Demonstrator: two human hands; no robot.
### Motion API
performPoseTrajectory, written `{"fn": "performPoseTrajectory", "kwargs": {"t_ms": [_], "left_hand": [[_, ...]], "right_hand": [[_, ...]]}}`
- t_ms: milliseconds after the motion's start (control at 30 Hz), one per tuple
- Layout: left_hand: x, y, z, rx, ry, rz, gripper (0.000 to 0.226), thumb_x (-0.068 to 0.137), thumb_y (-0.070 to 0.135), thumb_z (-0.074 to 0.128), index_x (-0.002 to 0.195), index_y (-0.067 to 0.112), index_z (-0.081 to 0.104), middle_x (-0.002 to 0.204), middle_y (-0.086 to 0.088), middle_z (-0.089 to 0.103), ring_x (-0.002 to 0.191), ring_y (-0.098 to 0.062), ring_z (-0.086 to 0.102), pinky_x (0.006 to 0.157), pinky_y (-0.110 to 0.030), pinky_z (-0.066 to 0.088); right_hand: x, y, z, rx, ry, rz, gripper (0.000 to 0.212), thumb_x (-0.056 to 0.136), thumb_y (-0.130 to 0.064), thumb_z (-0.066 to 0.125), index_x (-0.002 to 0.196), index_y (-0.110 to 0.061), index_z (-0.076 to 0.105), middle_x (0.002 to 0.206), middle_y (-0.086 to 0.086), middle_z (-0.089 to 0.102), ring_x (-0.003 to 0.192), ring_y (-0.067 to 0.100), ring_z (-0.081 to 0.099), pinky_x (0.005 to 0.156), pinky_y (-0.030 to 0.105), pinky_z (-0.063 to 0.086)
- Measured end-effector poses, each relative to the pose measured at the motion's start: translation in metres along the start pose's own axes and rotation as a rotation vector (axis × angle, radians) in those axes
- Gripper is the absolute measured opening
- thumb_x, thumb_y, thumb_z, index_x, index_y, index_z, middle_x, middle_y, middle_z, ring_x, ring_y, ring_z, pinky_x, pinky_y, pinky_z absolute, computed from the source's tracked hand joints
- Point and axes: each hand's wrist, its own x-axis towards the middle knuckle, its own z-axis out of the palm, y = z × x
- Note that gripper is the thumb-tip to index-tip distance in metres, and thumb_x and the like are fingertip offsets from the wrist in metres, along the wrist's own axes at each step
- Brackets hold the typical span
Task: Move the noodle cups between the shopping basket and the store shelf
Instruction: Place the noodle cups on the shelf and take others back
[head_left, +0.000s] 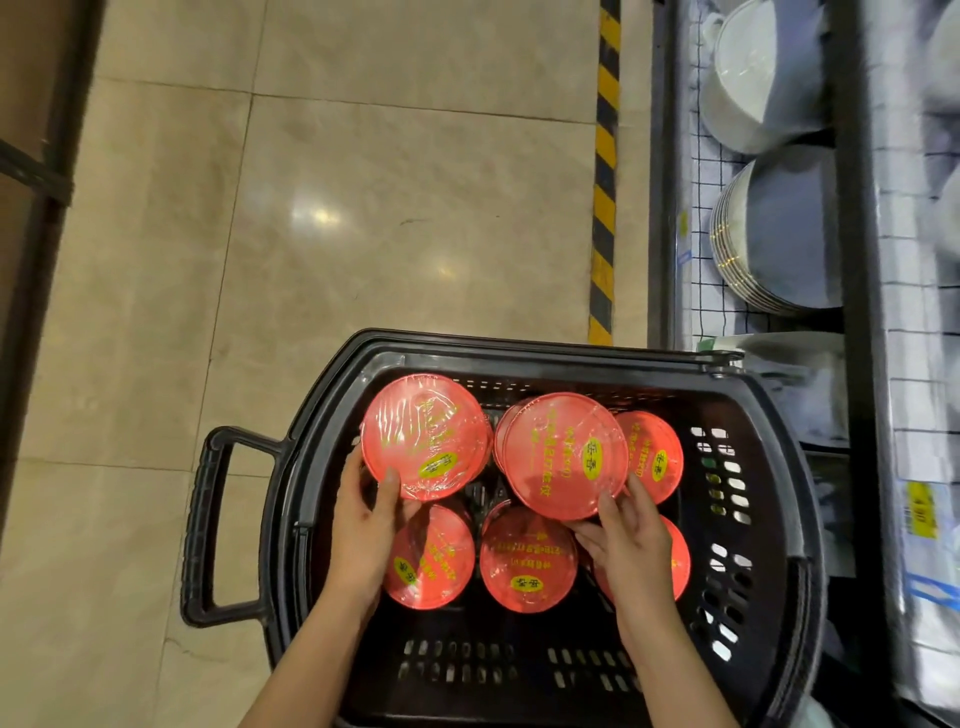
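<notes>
Down on the tiled floor (363, 208) sits a black shopping basket (769, 519), its long pull handle (208, 519) sticking out to the left. Six noodle cups with red lids and yellow print show inside it. The person's left hand (363, 535) grips the far-left cup (423, 434), thumb laid over the lid's near edge and the fingers (350, 467) curled round its left side. The right hand (628, 540) holds the middle cup (563, 454) the same way, thumb pressed on the lid's near rim, the other fingers wrapped beneath where I can't follow them. Both held cups look larger than the rest, so they seem raised above them, though still over the basket.

Behind the middle cup, at the right, another cup (657, 457) stands in the back row. Three more fill the near row: one (431, 558) under the left wrist, one (527, 558) between the hands, and one (678, 558) mostly hidden by the right hand.

Just right of the basket stands the store shelf (852, 260), stocked with stacked white plates (769, 234) and white pots (753, 78). A yellow-and-black striped strip (605, 171) runs along the floor beside it.
</notes>
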Motion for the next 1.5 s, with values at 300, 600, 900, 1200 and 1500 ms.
{"fn": "performPoseTrajectory", "kwargs": {"t_ms": [300, 600, 900, 1200, 1500], "left_hand": [[-0.001, -0.003, 0.000, 0.057, 0.010, -0.013, 0.053, 0.093, 0.023, 0.051, 0.142, 0.023, 0.032, 0.138, -0.006, 0.043, 0.108, -0.016, 0.058, 0.095, -0.044, 0.049], [-0.013, 0.018, -0.003, 0.372, 0.076, 0.036, 0.057, 0.089, 0.023, 0.059, 0.140, 0.017, 0.035, 0.132, -0.004, 0.048, 0.101, -0.010, 0.053, 0.091, -0.030, 0.044], [-0.086, 0.135, -0.029, 0.852, -0.129, 0.454, 0.042, 0.089, 0.012, 0.057, 0.128, 0.002, 0.049, 0.122, -0.017, 0.056, 0.112, -0.031, 0.052, 0.089, -0.031, 0.039], [-0.202, 0.281, -0.052, 1.112, -0.418, 0.958, 0.048, 0.076, 0.036, 0.042, 0.104, 0.005, 0.064, 0.089, -0.012, 0.067, 0.080, -0.035, 0.063, 0.068, -0.041, 0.053], [-0.334, 0.344, -0.023, 1.059, -0.747, 1.331, 0.051, 0.080, 0.045, 0.042, 0.113, 0.010, 0.061, 0.098, -0.005, 0.065, 0.089, -0.027, 0.062, 0.074, -0.036, 0.052]], "right_hand": [[0.001, -0.008, 0.007, -0.056, 0.030, -0.019, 0.048, 0.098, -0.018, 0.045, 0.144, -0.028, 0.032, 0.118, -0.010, 0.056, 0.073, 0.002, 0.069, 0.071, 0.018, 0.052], [-0.011, -0.018, 0.009, -0.305, 0.066, 0.062, 0.050, 0.096, -0.025, 0.050, 0.143, -0.023, 0.032, 0.137, 0.000, 0.051, 0.109, 0.017, 0.060, 0.096, 0.034, 0.046], [-0.123, -0.119, -0.005, -0.958, 0.071, -0.173, 0.055, 0.093, -0.028, 0.054, 0.142, -0.015, 0.034, 0.142, 0.007, 0.039, 0.128, 0.024, 0.043, 0.099, 0.036, 0.040], [-0.298, -0.189, -0.036, -0.868, 0.326, -0.305, 0.047, 0.090, -0.031, 0.057, 0.132, -0.013, 0.046, 0.126, 0.011, 0.051, 0.118, 0.030, 0.046, 0.097, 0.038, 0.038], [-0.462, -0.160, -0.101, -0.599, 0.787, -0.259, 0.049, 0.092, -0.042, 0.051, 0.136, -0.025, 0.038, 0.131, -0.005, 0.045, 0.123, 0.016, 0.044, 0.096, 0.028, 0.040]]}}
